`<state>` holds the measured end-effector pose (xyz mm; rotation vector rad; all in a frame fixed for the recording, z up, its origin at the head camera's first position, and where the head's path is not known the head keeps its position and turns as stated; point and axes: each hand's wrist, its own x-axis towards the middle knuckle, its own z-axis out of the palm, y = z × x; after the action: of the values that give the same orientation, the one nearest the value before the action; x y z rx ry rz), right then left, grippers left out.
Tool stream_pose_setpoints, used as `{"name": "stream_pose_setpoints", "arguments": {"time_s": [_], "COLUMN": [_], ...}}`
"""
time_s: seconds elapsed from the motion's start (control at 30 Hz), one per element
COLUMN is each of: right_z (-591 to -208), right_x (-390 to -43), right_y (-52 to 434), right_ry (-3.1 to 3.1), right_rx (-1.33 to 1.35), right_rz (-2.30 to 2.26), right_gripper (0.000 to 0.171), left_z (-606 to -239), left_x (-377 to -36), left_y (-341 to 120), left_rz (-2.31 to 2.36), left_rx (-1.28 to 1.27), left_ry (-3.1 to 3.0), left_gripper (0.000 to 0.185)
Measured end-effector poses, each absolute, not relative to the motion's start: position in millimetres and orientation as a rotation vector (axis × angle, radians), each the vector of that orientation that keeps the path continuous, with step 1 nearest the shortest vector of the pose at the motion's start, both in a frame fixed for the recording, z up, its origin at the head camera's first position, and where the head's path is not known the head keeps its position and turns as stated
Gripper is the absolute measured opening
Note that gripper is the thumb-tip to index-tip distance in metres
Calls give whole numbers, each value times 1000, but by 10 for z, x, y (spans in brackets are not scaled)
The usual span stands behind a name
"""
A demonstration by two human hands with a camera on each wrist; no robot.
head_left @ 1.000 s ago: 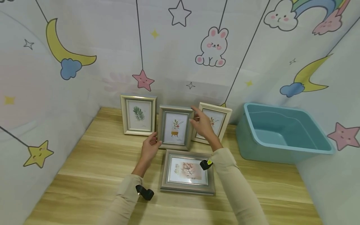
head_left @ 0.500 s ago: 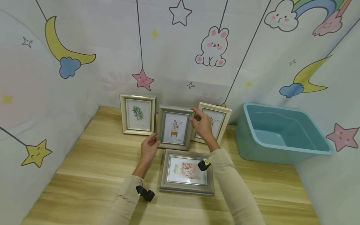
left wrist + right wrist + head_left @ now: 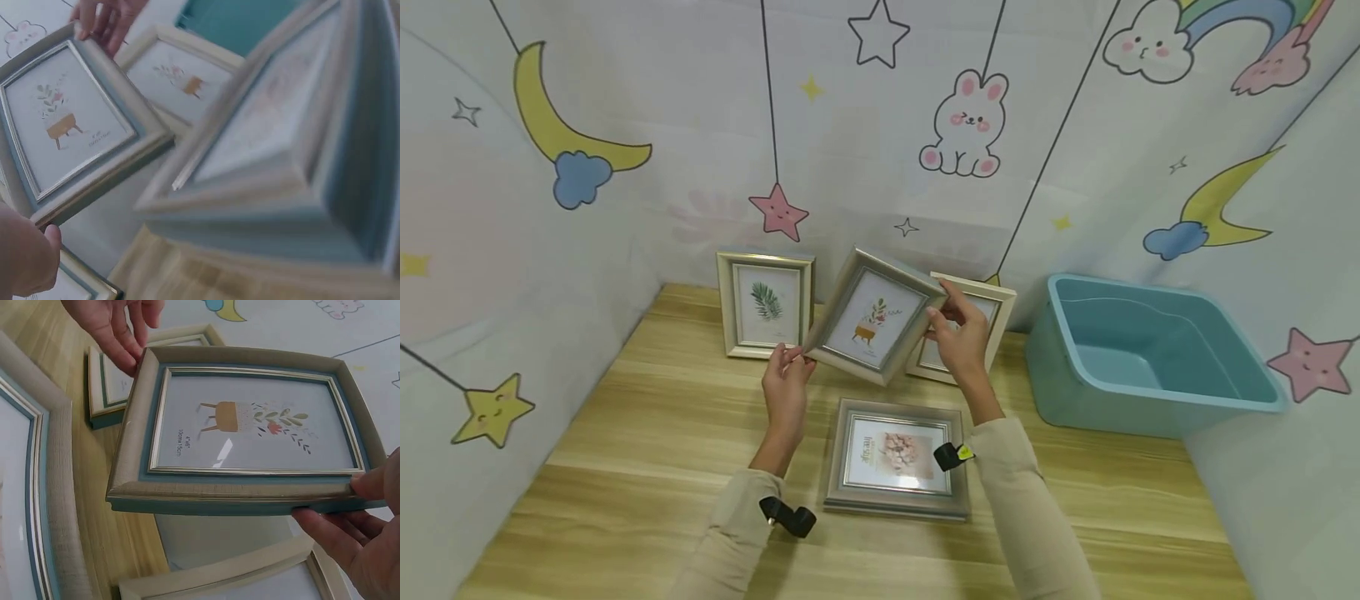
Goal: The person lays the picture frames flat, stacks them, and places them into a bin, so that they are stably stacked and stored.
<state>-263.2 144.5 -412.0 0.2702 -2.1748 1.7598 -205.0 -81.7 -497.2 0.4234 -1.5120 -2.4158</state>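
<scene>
A grey-silver picture frame (image 3: 874,321) with a plant-pot print is held tilted above the table, its lower corner pointing toward me. My right hand (image 3: 961,337) grips its right corner, thumb on the front and fingers behind, as the right wrist view (image 3: 369,531) also shows. At the left corner, the fingertips of my left hand (image 3: 786,392) pinch the edge. Below lies a silver frame (image 3: 895,508) with a pink flower print, flat and face up. A pale gold frame (image 3: 726,308) with a green leaf print stands at the left, and a cream frame (image 3: 1003,317) stands partly hidden behind my right hand.
A blue-green plastic tub (image 3: 1157,400) sits on the wooden table (image 3: 647,467) at the right, against the wall. Printed white cloth (image 3: 700,100) with stars, moons and a rabbit covers the walls behind and at the sides.
The grey-silver frame was upright between the two standing frames; now it is lifted and turned clockwise. The right hand moved slightly right, the left hand slightly left and up.
</scene>
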Motion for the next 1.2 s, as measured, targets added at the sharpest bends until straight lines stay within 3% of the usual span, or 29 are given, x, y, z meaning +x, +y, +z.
{"name": "stream_pose_setpoints", "arguments": {"time_s": [0.3, 0.57, 0.8, 1.2], "right_z": [-4191, -4192, -4146, -4183], "right_x": [-2455, -2358, -2249, -2056], "right_y": [1412, 1350, 1308, 1240], "right_ry": [-2059, -1914, -1680, -1585], "right_rx": [263, 231, 240, 229], "right_rz": [1815, 1992, 2092, 2181], "right_gripper": [49, 53, 52, 50], "left_z": [-4868, -4859, -4621, -4574], "left_x": [-1987, -1913, -1906, -1829], "left_y": [-793, -827, -820, -839], "left_rz": [-2727, -2805, -2707, -2744], "left_rx": [383, 260, 32, 22], "left_ry": [-1342, -1471, -1543, -1458], "left_gripper": [41, 63, 66, 63]}}
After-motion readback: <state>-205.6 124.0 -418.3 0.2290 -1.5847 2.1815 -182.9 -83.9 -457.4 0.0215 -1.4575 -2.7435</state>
